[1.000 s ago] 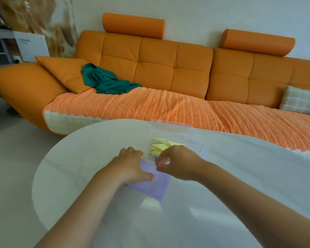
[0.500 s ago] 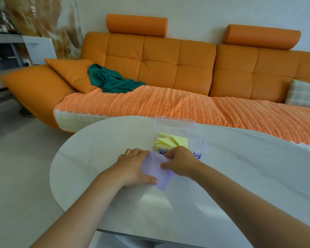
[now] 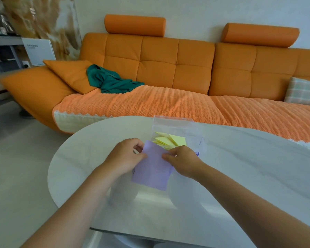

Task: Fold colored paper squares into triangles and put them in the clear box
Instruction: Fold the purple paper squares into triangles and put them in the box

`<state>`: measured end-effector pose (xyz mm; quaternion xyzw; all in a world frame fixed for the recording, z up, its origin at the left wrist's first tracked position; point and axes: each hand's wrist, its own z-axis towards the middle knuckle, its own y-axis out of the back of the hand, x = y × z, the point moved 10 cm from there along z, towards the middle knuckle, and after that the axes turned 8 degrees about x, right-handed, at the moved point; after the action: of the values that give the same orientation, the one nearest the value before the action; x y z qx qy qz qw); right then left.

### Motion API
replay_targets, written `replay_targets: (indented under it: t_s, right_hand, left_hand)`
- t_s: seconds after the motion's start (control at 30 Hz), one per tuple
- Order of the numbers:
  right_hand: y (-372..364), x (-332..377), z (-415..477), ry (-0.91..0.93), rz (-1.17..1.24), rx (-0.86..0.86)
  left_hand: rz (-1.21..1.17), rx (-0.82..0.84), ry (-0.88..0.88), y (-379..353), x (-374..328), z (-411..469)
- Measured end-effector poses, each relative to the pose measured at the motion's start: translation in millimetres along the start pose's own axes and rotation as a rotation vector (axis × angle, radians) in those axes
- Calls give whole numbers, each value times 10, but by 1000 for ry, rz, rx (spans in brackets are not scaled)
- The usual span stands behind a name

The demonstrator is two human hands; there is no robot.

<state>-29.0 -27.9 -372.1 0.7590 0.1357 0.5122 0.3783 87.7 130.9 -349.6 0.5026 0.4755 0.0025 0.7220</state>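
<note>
Holding the purple sheet (image 3: 152,170) tilted above the worktop (image 3: 249,167) by its two side edges. Your left grip (image 3: 125,156) pinches the left edge, thumb on top and fingers curled behind. Your right grip (image 3: 183,161) pinches the right edge. That probably sets you up to swing one corner onto the opposite one; no crease yet. Can't tell if the lower edge touches the worktop. Box (image 3: 177,125) stands just behind the sheet, close for the drop, with yellow triangles (image 3: 168,140) already inside. Worktop is pale, glossy and rounded. Beyond it: orange sofa (image 3: 159,65), green cloth (image 3: 111,81), plaid cushion (image 3: 302,92).
</note>
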Motion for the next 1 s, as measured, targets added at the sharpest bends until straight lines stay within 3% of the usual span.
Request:
replay_targets:
  t_s: [0.13,0.27,0.4,0.5,0.67,0.83,1.0]
  right_hand:
    - [45,20,-72,57,-24,-2]
    - [199,21,-154,109,9,-57]
    - [518,17,-413,265,60,-220]
    - [675,102,-682,476,-133,-327]
    - [696,54,-932,612,-509,-410]
    - [793,-88,-1005,635,-517,-417]
    - [959,-394,-864,445,-286,-359]
  left_hand:
    - [9,-118,-48,162,-156,-16]
    - [-73,-119,-164,152,-420,-39]
    - [-286,-79,-73,33,-471,11]
    - [-416,-11,8,-100,-471,57]
    - [-435,122,-2,-435,-668,119]
    - [-347,165,-51,-697,-904,170]
    - [-309,224,-105,-959,-1109,221]
